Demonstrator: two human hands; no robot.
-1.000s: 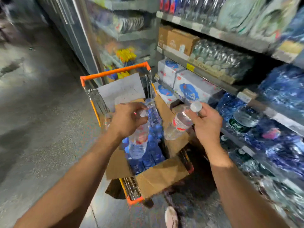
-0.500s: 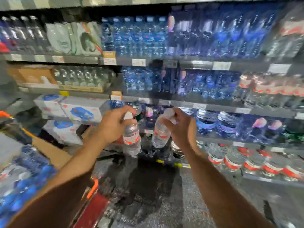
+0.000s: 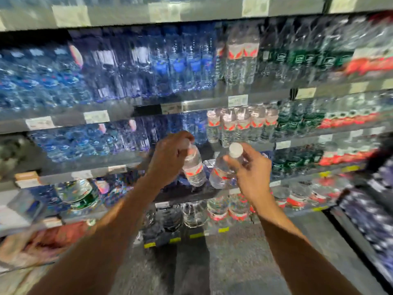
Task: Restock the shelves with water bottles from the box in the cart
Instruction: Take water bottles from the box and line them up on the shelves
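The left hand grips a small water bottle by its neck, fingers curled over the cap, the bottle hanging tilted in front of the shelves. The right hand pinches a second water bottle just below its white cap, this one leaning the opposite way. The two bottles' bases sit close together, near a dark gap on a middle shelf. Rows of red-labelled bottles stand just above.
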